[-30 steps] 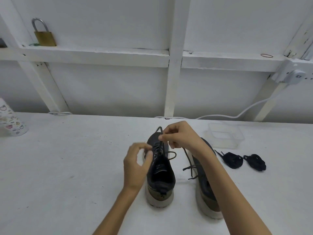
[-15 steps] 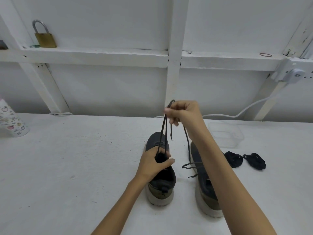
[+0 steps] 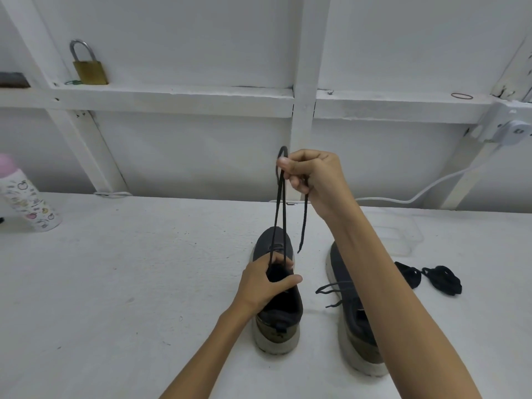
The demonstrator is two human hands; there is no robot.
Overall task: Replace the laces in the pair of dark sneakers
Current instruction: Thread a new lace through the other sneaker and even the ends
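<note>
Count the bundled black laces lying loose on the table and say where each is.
2. One bundle lies just right of the right sneaker; the second bundle lies beside it, farther right. The right forearm covers some table, so another could be hidden.

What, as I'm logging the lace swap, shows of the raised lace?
The thin dark shoelace looks like woven cord. Two strands rise taut from the dark pale-soled sneaker to the right hand, which pinches a small loop at the top. One free end dangles from that hand, tip in mid-air. The left hand grips the sneaker where the strands emerge.
</note>
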